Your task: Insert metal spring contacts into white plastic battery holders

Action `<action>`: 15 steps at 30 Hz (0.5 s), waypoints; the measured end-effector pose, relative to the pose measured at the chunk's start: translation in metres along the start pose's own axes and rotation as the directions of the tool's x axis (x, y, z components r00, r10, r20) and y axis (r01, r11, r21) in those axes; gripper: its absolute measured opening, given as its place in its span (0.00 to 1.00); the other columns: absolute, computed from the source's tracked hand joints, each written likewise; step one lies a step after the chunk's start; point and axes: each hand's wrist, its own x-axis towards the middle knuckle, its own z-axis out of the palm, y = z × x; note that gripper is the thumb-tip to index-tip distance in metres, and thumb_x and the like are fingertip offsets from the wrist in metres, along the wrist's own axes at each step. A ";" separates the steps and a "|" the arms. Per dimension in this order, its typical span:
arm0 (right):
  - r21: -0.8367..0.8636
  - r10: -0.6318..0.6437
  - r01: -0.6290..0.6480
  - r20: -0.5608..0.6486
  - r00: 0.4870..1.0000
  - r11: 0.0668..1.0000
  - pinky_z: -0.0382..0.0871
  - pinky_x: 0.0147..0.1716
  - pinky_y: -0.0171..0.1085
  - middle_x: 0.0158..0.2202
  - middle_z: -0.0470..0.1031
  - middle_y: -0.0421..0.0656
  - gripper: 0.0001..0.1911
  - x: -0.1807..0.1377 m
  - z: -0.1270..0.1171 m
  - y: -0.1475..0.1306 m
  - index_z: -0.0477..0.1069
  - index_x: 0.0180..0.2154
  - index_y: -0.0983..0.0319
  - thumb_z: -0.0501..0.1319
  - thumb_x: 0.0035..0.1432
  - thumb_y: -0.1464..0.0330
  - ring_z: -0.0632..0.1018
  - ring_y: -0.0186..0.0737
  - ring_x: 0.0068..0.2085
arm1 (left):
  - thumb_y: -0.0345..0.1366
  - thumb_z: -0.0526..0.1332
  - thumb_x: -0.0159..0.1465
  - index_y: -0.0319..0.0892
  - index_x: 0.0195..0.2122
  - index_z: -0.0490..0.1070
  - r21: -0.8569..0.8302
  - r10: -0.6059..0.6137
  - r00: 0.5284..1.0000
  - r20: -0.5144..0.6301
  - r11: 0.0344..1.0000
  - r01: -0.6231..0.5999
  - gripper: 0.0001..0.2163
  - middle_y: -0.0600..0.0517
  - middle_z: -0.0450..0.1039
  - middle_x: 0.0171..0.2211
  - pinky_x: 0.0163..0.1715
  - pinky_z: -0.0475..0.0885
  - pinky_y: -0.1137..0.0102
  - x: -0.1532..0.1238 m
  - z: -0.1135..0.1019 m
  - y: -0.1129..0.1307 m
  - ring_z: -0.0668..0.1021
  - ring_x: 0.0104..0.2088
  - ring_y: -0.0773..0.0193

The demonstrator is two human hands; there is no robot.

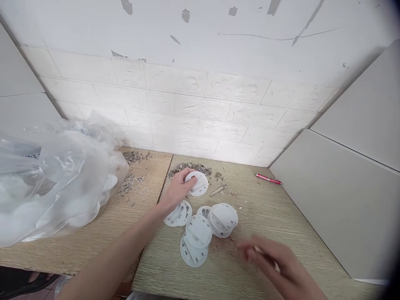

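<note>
My left hand (179,189) is closed on the edge of a white round plastic disc (200,186), its thumb across the face. Small slots and dark metal bits show on that disc. Lower right, my right hand (271,260) is blurred by motion, its fingers curled around a thin stick-like tool (259,250) whose kind I cannot make out. Between the hands lie overlapping white discs: a stack (223,218) on the right, a pair (198,231) in the middle with another disc (193,252) beneath, and more discs (178,214) below my left wrist.
Small metal parts (190,167) are heaped at the wall, with more loose parts (133,183) to the left. A slotted metal strip (218,190) lies near the held disc. A red pen (268,179) rests at right. A clear plastic bag (56,179) of white pieces fills the left.
</note>
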 end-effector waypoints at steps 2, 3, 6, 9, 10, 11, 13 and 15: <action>-0.008 -0.084 0.084 -0.082 0.993 0.996 0.69 0.32 0.39 0.30 0.75 0.43 0.16 0.037 -0.002 -0.024 0.75 0.34 0.53 0.53 0.61 0.54 0.75 0.43 0.33 | 0.39 0.61 0.56 0.40 0.37 0.72 0.000 0.008 1.000 -0.003 1.000 -0.008 0.10 0.52 0.73 0.33 0.31 0.65 0.74 0.000 0.000 0.000 0.72 0.31 0.67; -0.019 -0.125 0.124 -0.118 0.985 0.992 0.68 0.31 0.38 0.31 0.76 0.43 0.17 0.055 -0.001 -0.034 0.75 0.35 0.55 0.53 0.61 0.54 0.74 0.42 0.33 | 0.38 0.60 0.57 0.40 0.37 0.72 0.000 0.010 1.000 -0.006 1.000 -0.010 0.10 0.51 0.73 0.33 0.31 0.65 0.74 0.000 0.000 0.000 0.72 0.31 0.67; -0.091 -0.186 0.169 -0.232 0.955 0.981 0.64 0.29 0.36 0.31 0.77 0.43 0.18 0.104 0.007 -0.051 0.76 0.37 0.59 0.53 0.61 0.56 0.72 0.39 0.30 | 0.39 0.60 0.58 0.40 0.38 0.73 0.001 0.016 1.000 -0.001 1.000 -0.016 0.10 0.50 0.74 0.34 0.31 0.66 0.73 -0.001 0.000 0.003 0.73 0.31 0.66; -0.113 -0.229 0.204 -0.302 0.925 0.972 0.63 0.28 0.36 0.35 0.77 0.44 0.19 0.139 0.021 -0.052 0.75 0.43 0.60 0.54 0.61 0.56 0.72 0.38 0.30 | 0.38 0.61 0.58 0.40 0.40 0.74 0.002 0.035 0.997 0.068 0.999 -0.035 0.11 0.49 0.75 0.35 0.32 0.67 0.72 -0.003 0.001 0.006 0.74 0.33 0.65; -0.106 -0.238 0.215 -0.320 0.917 0.971 0.62 0.27 0.35 0.35 0.77 0.44 0.19 0.146 0.027 -0.051 0.75 0.43 0.60 0.55 0.60 0.56 0.71 0.38 0.30 | 0.37 0.61 0.57 0.40 0.41 0.74 0.005 0.043 0.994 0.096 0.999 -0.043 0.12 0.49 0.75 0.36 0.33 0.68 0.72 -0.004 0.001 0.006 0.75 0.34 0.65; -0.091 -0.242 0.224 -0.332 0.912 0.970 0.61 0.27 0.35 0.33 0.77 0.44 0.18 0.151 0.032 -0.049 0.75 0.43 0.61 0.55 0.60 0.56 0.71 0.38 0.29 | 0.36 0.62 0.57 0.40 0.43 0.74 0.009 0.048 0.992 0.116 0.999 -0.049 0.13 0.48 0.76 0.37 0.34 0.69 0.71 -0.004 0.001 0.006 0.75 0.35 0.64; -0.058 -0.232 0.226 -0.359 0.904 0.972 0.60 0.25 0.35 0.28 0.75 0.42 0.19 0.155 0.041 -0.045 0.75 0.39 0.61 0.54 0.60 0.56 0.69 0.37 0.27 | 0.35 0.63 0.55 0.40 0.45 0.73 0.006 0.038 0.992 0.119 0.999 -0.039 0.16 0.47 0.76 0.39 0.35 0.70 0.71 -0.004 0.001 0.005 0.76 0.36 0.63; -0.053 -0.237 0.234 -0.364 0.901 0.971 0.59 0.25 0.34 0.26 0.74 0.41 0.19 0.153 0.043 -0.040 0.75 0.37 0.62 0.53 0.61 0.55 0.69 0.36 0.26 | 0.35 0.65 0.54 0.40 0.47 0.71 -0.011 0.012 0.996 0.088 1.000 -0.011 0.19 0.46 0.76 0.39 0.35 0.70 0.70 -0.003 0.002 0.003 0.76 0.37 0.62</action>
